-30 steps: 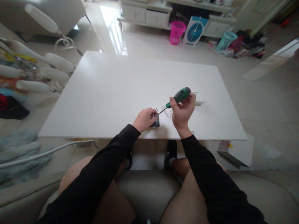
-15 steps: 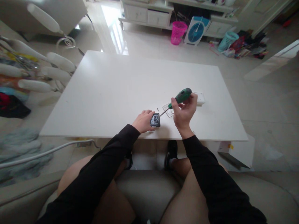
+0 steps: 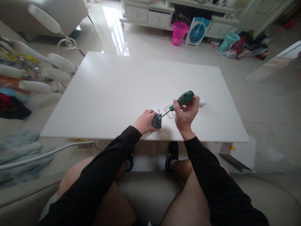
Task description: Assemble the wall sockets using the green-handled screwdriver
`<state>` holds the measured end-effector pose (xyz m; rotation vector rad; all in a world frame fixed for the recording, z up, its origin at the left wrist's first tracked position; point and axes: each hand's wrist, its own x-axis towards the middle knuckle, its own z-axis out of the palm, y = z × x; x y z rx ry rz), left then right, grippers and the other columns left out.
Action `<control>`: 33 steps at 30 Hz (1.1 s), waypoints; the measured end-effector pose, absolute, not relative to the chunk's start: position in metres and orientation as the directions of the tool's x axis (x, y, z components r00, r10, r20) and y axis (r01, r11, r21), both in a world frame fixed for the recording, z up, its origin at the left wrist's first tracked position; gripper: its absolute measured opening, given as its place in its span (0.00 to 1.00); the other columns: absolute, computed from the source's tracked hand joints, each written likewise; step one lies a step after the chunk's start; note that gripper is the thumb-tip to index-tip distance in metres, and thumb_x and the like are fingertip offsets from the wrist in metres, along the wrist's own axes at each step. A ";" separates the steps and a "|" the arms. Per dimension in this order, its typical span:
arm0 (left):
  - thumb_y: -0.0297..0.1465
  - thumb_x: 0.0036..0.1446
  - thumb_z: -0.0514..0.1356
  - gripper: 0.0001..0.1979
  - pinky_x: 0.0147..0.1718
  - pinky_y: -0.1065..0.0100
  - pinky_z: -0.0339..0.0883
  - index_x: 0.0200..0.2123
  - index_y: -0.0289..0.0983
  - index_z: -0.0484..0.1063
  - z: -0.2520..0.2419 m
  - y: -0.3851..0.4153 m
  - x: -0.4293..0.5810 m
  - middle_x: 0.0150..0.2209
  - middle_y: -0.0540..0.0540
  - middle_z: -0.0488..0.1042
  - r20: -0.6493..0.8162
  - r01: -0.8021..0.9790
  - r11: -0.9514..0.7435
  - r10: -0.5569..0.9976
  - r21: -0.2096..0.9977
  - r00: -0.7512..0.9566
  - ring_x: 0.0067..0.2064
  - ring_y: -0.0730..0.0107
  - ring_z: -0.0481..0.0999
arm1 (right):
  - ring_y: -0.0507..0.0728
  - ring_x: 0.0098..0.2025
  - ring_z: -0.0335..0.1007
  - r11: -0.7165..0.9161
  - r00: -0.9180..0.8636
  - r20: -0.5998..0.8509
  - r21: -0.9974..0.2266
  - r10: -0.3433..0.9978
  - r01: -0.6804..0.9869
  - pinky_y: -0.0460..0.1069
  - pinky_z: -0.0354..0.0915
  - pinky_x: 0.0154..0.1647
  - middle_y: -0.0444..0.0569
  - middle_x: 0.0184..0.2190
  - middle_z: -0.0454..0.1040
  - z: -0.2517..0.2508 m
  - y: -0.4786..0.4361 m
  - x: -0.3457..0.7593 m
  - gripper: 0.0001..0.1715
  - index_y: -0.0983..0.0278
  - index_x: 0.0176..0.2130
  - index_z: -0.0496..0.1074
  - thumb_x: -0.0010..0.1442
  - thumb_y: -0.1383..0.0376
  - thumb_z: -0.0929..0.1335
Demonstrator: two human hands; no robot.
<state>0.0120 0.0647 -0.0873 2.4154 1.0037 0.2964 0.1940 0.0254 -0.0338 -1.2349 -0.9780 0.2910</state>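
Note:
Near the table's front edge, my left hand [image 3: 145,121] is closed around a small dark square wall-socket module [image 3: 156,121], its back face turned up. My right hand [image 3: 187,116] grips a green-and-black screwdriver [image 3: 185,98] by the handle. The shaft slants down to the left, and its tip meets the module's upper right part; the exact contact point is too small to make out. Between the hands lies a white frame plate [image 3: 169,112], partly behind the screwdriver. A small screw [image 3: 158,110] rests just above the module.
A white socket [image 3: 201,99] sits on the white table [image 3: 113,88], right of my right hand. White lamp arms [image 3: 61,62] reach over the left edge. Beyond, a pink basket [image 3: 179,33] and a blue fan [image 3: 197,31] stand on the floor.
The module has tilted in my left hand, its upper face now looking darker. The screwdriver and my right hand have shifted slightly right and down, the tip now further onto the module.

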 end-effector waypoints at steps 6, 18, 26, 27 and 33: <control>0.31 0.49 0.72 0.28 0.60 0.52 0.71 0.54 0.38 0.72 -0.088 0.065 0.013 0.55 0.38 0.74 0.012 0.601 -0.616 0.704 0.509 0.710 0.56 0.48 0.72 | 0.51 0.35 0.72 0.401 0.500 0.569 -0.819 0.653 0.410 0.42 0.69 0.24 0.41 0.37 0.69 -0.047 0.030 0.196 0.24 0.55 0.48 0.65 0.59 0.53 0.76; 0.30 0.47 0.75 0.31 0.60 0.52 0.71 0.54 0.36 0.71 -0.085 0.066 0.013 0.55 0.38 0.72 -0.030 0.624 -0.592 0.712 0.509 0.701 0.57 0.47 0.71 | 0.50 0.33 0.73 0.384 0.429 0.585 -0.795 0.688 0.470 0.43 0.73 0.23 0.42 0.38 0.70 -0.054 0.029 0.197 0.22 0.56 0.50 0.65 0.62 0.54 0.74; 0.30 0.48 0.74 0.30 0.59 0.52 0.71 0.53 0.37 0.70 -0.084 0.064 0.013 0.55 0.38 0.72 -0.039 0.630 -0.583 0.717 0.513 0.696 0.57 0.47 0.71 | 0.51 0.33 0.75 0.396 0.387 0.618 -0.761 0.685 0.514 0.44 0.73 0.22 0.42 0.38 0.71 -0.057 0.029 0.198 0.21 0.56 0.51 0.65 0.63 0.55 0.74; 0.30 0.48 0.74 0.29 0.59 0.51 0.71 0.53 0.37 0.70 -0.084 0.064 0.013 0.55 0.38 0.72 -0.035 0.629 -0.583 0.718 0.514 0.695 0.57 0.47 0.71 | 0.51 0.33 0.75 0.395 0.380 0.621 -0.755 0.685 0.523 0.44 0.74 0.22 0.42 0.38 0.71 -0.057 0.029 0.198 0.21 0.56 0.51 0.65 0.64 0.55 0.73; 0.29 0.47 0.73 0.28 0.59 0.50 0.72 0.52 0.39 0.71 -0.084 0.064 0.013 0.54 0.39 0.72 -0.023 0.621 -0.576 0.723 0.532 0.690 0.56 0.48 0.71 | 0.51 0.34 0.75 0.426 0.319 0.661 -0.709 0.680 0.562 0.45 0.75 0.23 0.42 0.40 0.72 -0.054 0.027 0.196 0.20 0.56 0.51 0.66 0.63 0.57 0.73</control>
